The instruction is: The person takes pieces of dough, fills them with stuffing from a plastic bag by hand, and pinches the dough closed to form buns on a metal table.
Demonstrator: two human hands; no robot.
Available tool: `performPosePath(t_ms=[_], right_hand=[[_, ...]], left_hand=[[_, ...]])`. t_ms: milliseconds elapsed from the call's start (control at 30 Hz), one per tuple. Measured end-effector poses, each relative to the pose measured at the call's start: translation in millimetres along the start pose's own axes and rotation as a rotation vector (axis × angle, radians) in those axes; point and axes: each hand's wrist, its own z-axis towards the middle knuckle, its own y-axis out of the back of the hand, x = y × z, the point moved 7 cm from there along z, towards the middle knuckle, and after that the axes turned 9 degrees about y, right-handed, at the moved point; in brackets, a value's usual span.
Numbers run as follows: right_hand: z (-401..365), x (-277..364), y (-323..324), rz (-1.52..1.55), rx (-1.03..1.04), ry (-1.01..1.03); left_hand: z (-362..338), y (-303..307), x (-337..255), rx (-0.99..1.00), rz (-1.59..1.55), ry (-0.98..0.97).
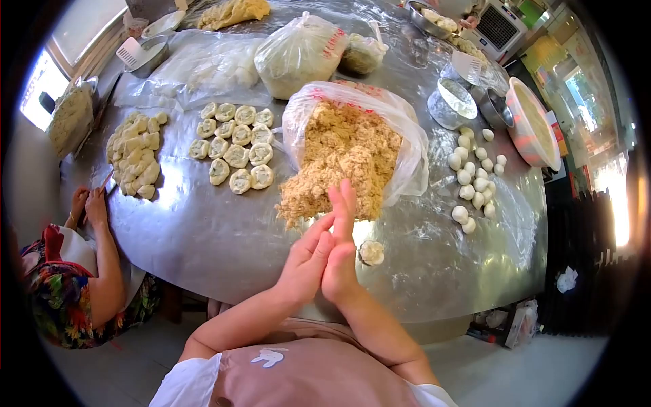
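My left hand (306,266) and my right hand (340,261) are pressed palm to palm, fingers stretched forward, over the near part of the metal table. Whatever lies between the palms, if anything, is hidden. Just beyond my fingertips a crumbly light-brown filling (352,146) spills from an open clear plastic bag (409,129). A small round dough piece (371,253) rests on the table close to the right of my right hand.
Left of the bag are rows of round filled buns (237,156) and a heap of cut dough pieces (134,152). White dough balls (464,177) lie at right, near a metal bowl (498,108) and a large tub (532,129). Another person's hands (95,205) are at the left edge.
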Motion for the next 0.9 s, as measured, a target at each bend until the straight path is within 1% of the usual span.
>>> performPosePath(t_ms=[100,133,167,200,233,267,367,400,433,467,500,533,567,600,633,667,767,800,867,900], right_hand=[[-5,13,-17,0.281,-0.054,-0.035],[-8,13,-19,0.376,-0.072,-0.048],[-12,18,-20,0.315,-0.047,0.020],[-15,22,-20,0.254,-0.028,0.089],[-20,23,-22,0.047,0.000,0.127],[-24,20,-24,-0.065,-0.019,0.095],[-32,2,-45,0.257,0.130,-0.053],[-42,-5,-45,0.193,0.024,-0.112],[-42,-9,-43,0.204,0.010,-0.206],[-43,-12,-36,0.214,-0.004,-0.301],[-43,-16,-31,0.224,-0.016,-0.396],[-36,-10,-25,0.239,-0.056,-0.288],[-39,-16,-28,0.330,0.002,-0.336],[-45,-24,-30,0.420,0.059,-0.386],[-47,-26,-37,0.510,0.116,-0.437],[-44,-20,-38,0.482,0.068,-0.422],[-32,-1,-32,0.130,0.051,-0.130],[-39,-12,-33,0.091,0.026,-0.183],[-45,-25,-31,0.368,0.094,-0.403],[-48,-28,-28,0.499,0.118,-0.512]], left_hand=[[1,18,6,-0.161,-0.039,0.086],[-3,27,-5,-0.290,0.034,0.098],[-2,35,-7,-0.350,-0.018,0.073],[1,45,-7,-0.299,-0.117,0.014],[4,57,-8,-0.248,-0.218,-0.048],[5,65,-11,-0.245,-0.195,-0.048],[4,75,-15,-0.259,-0.159,-0.060],[4,66,-14,-0.268,-0.164,-0.069],[4,58,-17,-0.277,-0.168,-0.077],[0,38,-27,-0.018,-0.415,-0.027],[-1,38,-31,-0.031,-0.383,-0.055],[0,38,-35,-0.045,-0.351,-0.088],[0,38,-39,-0.061,-0.320,-0.121],[4,43,-31,-0.103,-0.133,-0.145],[6,44,-22,-0.012,-0.048,-0.104],[5,46,-12,0.078,0.036,-0.060],[6,50,-11,0.155,0.019,-0.121],[2,47,-16,0.061,-0.049,-0.090],[-3,41,-29,-0.096,-0.134,-0.143],[-4,37,-36,-0.157,-0.154,-0.222]])
